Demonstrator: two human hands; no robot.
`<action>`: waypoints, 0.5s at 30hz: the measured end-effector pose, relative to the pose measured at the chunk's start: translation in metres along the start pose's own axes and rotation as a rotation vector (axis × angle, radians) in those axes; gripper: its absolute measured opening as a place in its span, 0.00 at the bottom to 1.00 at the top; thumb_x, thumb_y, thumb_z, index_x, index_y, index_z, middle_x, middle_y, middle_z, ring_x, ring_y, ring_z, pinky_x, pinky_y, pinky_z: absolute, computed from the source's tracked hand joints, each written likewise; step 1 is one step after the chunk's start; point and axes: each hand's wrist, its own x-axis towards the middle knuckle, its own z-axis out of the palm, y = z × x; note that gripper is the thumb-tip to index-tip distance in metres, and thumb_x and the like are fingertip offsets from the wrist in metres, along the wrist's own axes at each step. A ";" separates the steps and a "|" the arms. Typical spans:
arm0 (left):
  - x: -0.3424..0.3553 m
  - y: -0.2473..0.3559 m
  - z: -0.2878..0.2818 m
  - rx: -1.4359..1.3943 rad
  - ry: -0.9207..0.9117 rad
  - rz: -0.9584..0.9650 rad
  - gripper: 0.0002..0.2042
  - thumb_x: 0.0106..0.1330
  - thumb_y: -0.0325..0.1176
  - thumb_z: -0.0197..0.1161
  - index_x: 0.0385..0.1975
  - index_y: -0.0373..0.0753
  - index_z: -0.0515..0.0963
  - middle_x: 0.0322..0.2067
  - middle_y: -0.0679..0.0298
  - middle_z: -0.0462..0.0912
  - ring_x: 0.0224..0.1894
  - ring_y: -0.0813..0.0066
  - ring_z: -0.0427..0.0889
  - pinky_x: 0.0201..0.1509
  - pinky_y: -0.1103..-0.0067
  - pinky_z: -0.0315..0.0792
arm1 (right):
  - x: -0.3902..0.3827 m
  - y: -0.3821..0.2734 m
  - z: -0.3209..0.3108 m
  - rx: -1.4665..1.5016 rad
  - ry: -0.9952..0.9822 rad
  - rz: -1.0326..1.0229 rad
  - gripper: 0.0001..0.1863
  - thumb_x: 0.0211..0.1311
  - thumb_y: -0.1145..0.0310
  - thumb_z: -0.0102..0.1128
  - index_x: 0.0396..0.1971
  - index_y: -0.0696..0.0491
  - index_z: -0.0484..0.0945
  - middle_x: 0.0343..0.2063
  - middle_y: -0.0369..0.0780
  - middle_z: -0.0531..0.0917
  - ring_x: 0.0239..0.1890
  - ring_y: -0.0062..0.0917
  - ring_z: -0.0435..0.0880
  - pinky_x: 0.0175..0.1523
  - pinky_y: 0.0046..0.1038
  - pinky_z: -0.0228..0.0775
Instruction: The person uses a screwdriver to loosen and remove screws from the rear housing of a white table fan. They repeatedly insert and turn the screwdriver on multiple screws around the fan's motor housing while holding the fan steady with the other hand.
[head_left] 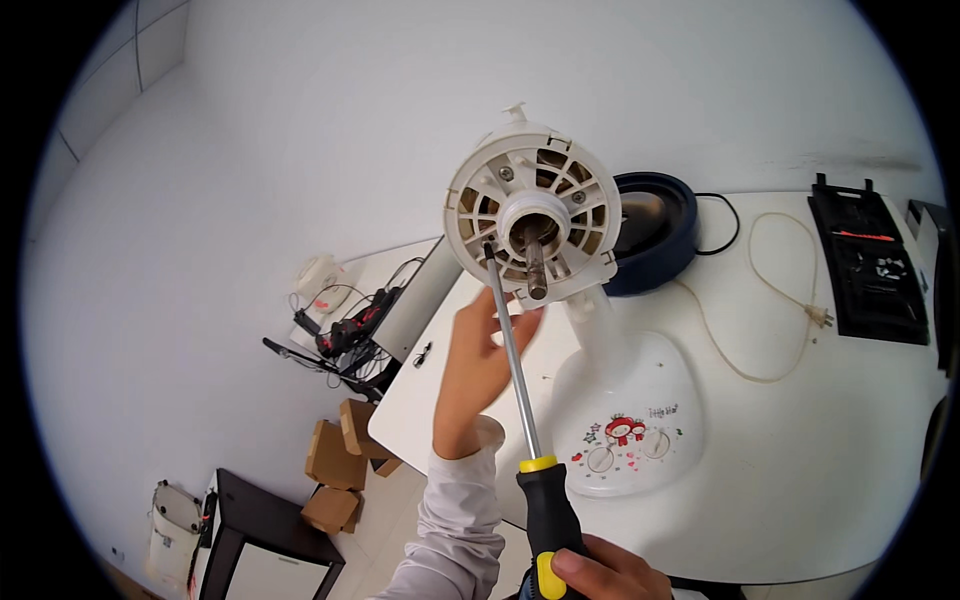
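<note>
From my remote post I see my right hand (615, 575) at the low edge of view, grasping the handle of a long screwdriver (527, 420) w/ silver metal shaft & black-yellow grip; the thumb lies on its yellow part. The screwdriver points up, a bit to the L, & its dark tip is at the front of a round, white plastic motor housing (515, 205), just below L of the central ring. I cannot tell if the tip only touches there or enters an opening.

A bare, brownish metal spindle (535, 265) sticks out from this ring. My left hand (475, 360) is under the lower rim of the housing, behind the screwdriver; b/c its fingers are blurred & partly hidden, I cannot say if they grip.

The housing is above a white, rounded plastic base (625, 400) w/ red cartoon print, which stands on the white tabletop (800, 460). Behind, to the R, is a dark blue round part (680, 245), then a cream cable (740, 370) w/ plug, & an open black plastic case (865, 270) near the R edge. Down on the floor, L side: brown cardboard boxes (335, 455).
</note>
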 end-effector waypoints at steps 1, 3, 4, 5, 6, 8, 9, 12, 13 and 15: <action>0.003 -0.006 -0.009 -0.111 -0.010 -0.071 0.18 0.62 0.31 0.58 0.49 0.29 0.70 0.44 0.55 0.78 0.48 0.70 0.76 0.48 0.73 0.73 | -0.001 0.002 0.002 -0.020 0.026 -0.012 0.16 0.52 0.75 0.63 0.43 0.48 0.74 0.49 0.50 0.71 0.41 0.41 0.79 0.43 0.32 0.79; 0.012 -0.010 -0.024 -0.252 0.117 -0.085 0.26 0.64 0.42 0.52 0.60 0.36 0.60 0.57 0.54 0.67 0.59 0.66 0.66 0.59 0.68 0.64 | 0.001 -0.002 -0.002 -0.011 0.000 0.037 0.17 0.52 0.75 0.64 0.43 0.47 0.74 0.48 0.47 0.72 0.41 0.41 0.79 0.43 0.31 0.80; 0.016 -0.010 -0.025 -0.272 0.183 0.048 0.32 0.61 0.50 0.52 0.61 0.38 0.57 0.59 0.54 0.63 0.62 0.63 0.61 0.62 0.64 0.60 | 0.002 -0.004 -0.004 -0.014 -0.027 0.052 0.17 0.51 0.75 0.64 0.43 0.46 0.75 0.48 0.46 0.73 0.42 0.41 0.79 0.43 0.31 0.80; 0.020 -0.009 -0.024 -0.290 0.245 0.183 0.38 0.59 0.58 0.52 0.63 0.39 0.54 0.62 0.54 0.59 0.66 0.61 0.56 0.64 0.60 0.55 | 0.004 -0.003 -0.008 -0.034 -0.072 0.049 0.18 0.51 0.75 0.64 0.43 0.45 0.75 0.48 0.45 0.73 0.42 0.41 0.79 0.43 0.31 0.80; 0.027 -0.001 -0.019 -0.284 0.245 0.209 0.48 0.50 0.68 0.54 0.65 0.41 0.47 0.66 0.54 0.48 0.69 0.57 0.44 0.66 0.55 0.47 | 0.004 -0.002 -0.008 -0.036 -0.078 0.050 0.19 0.51 0.75 0.65 0.43 0.44 0.75 0.48 0.44 0.73 0.42 0.42 0.79 0.43 0.31 0.80; 0.044 -0.003 -0.010 -0.318 0.167 0.351 0.53 0.47 0.71 0.54 0.67 0.42 0.42 0.68 0.56 0.40 0.70 0.58 0.38 0.68 0.56 0.42 | -0.001 -0.001 -0.003 -0.039 -0.043 0.064 0.19 0.50 0.75 0.66 0.43 0.42 0.76 0.48 0.42 0.73 0.43 0.42 0.78 0.43 0.30 0.80; 0.050 -0.005 -0.007 -0.307 0.129 0.389 0.55 0.46 0.72 0.55 0.68 0.43 0.40 0.68 0.56 0.39 0.70 0.58 0.37 0.68 0.57 0.40 | -0.003 -0.002 -0.002 -0.007 -0.048 0.081 0.20 0.49 0.75 0.67 0.43 0.42 0.77 0.48 0.42 0.73 0.43 0.42 0.78 0.42 0.30 0.80; 0.067 -0.020 -0.003 -0.254 0.072 0.457 0.56 0.45 0.75 0.52 0.68 0.43 0.42 0.69 0.56 0.39 0.70 0.57 0.37 0.69 0.60 0.38 | -0.007 -0.005 -0.003 0.126 -0.082 0.167 0.21 0.45 0.75 0.69 0.42 0.44 0.78 0.48 0.42 0.73 0.44 0.43 0.78 0.42 0.31 0.80; 0.069 -0.021 -0.002 -0.280 0.064 0.435 0.55 0.45 0.76 0.50 0.68 0.43 0.44 0.68 0.56 0.40 0.70 0.57 0.38 0.69 0.60 0.39 | -0.011 -0.006 -0.001 0.186 -0.086 0.250 0.21 0.45 0.74 0.70 0.42 0.47 0.78 0.48 0.42 0.73 0.43 0.43 0.79 0.44 0.32 0.79; 0.073 -0.020 0.003 -0.371 0.041 0.391 0.55 0.45 0.76 0.49 0.67 0.42 0.45 0.68 0.55 0.42 0.69 0.57 0.43 0.68 0.61 0.44 | -0.012 -0.009 0.003 0.307 -0.068 0.425 0.21 0.44 0.73 0.71 0.42 0.54 0.77 0.47 0.43 0.73 0.42 0.42 0.79 0.47 0.36 0.77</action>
